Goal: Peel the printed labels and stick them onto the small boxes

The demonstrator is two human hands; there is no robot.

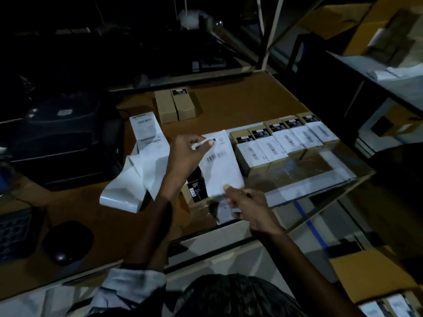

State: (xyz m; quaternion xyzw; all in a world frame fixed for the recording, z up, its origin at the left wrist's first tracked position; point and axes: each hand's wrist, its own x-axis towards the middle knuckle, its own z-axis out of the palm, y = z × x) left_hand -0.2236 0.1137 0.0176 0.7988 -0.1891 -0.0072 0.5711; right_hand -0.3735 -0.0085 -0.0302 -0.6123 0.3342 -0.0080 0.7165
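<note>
Dim packing desk (240,97), labelled boxes (286,143) in a row at right.
Left hand (186,154) pinches label (220,165) top corner, right hand (248,207) pinches bottom edge (held over an unlabelled box (194,193)).

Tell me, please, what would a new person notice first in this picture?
First, the white label at the centre, held between the left hand at its top edge and the right hand at its bottom corner. Next, the row of labelled boxes to its right on the brown table. Left of the hands, the backing strip trails from a dark printer.
</note>
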